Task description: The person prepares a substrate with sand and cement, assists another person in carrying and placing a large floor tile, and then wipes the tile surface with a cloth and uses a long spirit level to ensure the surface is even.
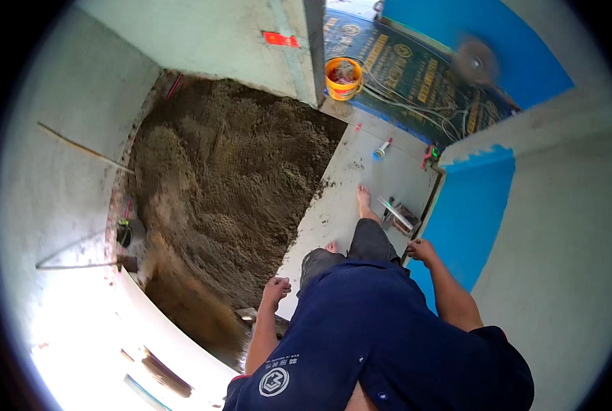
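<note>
My left hand [276, 291] hangs by my left thigh over the pale tiles [323, 212], near the dark mortar bed [217, 178]; its fingers are loosely curled, with nothing visible in them. My right hand [421, 250] hangs by my right leg beside the blue-coated wall band [473, 219], fingers also curled, with nothing visible in them. My bare feet are on the tiles. Beside the right foot lie tools [400, 216], one long and pale, too small to name. A small white-and-blue tube [381, 151] and a green-and-red device [430, 156] lie farther ahead.
A yellow bucket [343, 88] stands in the doorway by a dark printed floor covering [408, 75] with loose cables. A wall corner [313, 55] borders it. A thin stick [83, 147] leans on the left wall. A dark cylindrical object [131, 233] sits at the mortar's left edge.
</note>
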A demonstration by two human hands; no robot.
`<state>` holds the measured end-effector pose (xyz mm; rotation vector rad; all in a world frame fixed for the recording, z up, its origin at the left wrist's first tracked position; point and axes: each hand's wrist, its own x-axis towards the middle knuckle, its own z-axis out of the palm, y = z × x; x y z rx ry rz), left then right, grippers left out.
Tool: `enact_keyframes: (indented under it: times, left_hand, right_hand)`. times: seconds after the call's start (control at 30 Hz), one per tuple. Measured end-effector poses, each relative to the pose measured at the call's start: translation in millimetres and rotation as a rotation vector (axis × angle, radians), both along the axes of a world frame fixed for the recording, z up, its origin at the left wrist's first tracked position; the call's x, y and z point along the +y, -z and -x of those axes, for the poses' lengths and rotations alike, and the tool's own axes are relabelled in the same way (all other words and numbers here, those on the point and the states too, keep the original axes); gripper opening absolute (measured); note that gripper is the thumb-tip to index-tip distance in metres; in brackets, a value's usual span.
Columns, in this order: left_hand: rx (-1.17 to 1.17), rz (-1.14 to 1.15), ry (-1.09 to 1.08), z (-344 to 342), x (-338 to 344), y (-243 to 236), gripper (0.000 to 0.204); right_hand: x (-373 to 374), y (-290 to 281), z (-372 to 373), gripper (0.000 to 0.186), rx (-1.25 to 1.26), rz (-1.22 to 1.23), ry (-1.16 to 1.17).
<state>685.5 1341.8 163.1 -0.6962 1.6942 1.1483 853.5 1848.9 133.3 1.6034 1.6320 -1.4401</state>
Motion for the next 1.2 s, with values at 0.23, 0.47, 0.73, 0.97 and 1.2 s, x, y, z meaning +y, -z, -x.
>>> enact_keyframes:
  times: [0.23, 0.47, 0.73, 0.97, 1.2]
  left_hand:
    - [0.178, 0.083, 0.197, -35.0, 127.2, 60.4, 0.034]
    - [0.138, 0.148, 0.038, -67.4, 239.1, 42.1, 0.025]
    - [-0.251, -0.329, -0.202, -143.7, 272.9, 15.6, 0.014]
    - [-0.43, -0.671, 0.296, -141.9, 289.2, 67.9, 0.019]
    - [-0.139, -0.494, -0.061, -12.5, 221.4, 212.8, 0.023]
  right_hand:
    - [106.7, 2.3, 147.6, 0.031, 0.116, -0.037, -0.646]
    - [138.7, -10.7, 250.1, 0.029, -0.046, 0.057, -0.998]
    - [145.2, 97.7, 305.2, 0.03, -0.211, 0.028, -1.492]
    - [132.0, 286.3, 328.5, 0.043, -0.358, -0.133, -1.933]
    - [149.8, 492.4, 269.1, 0.04, -0.288, -0.06, -1.91]
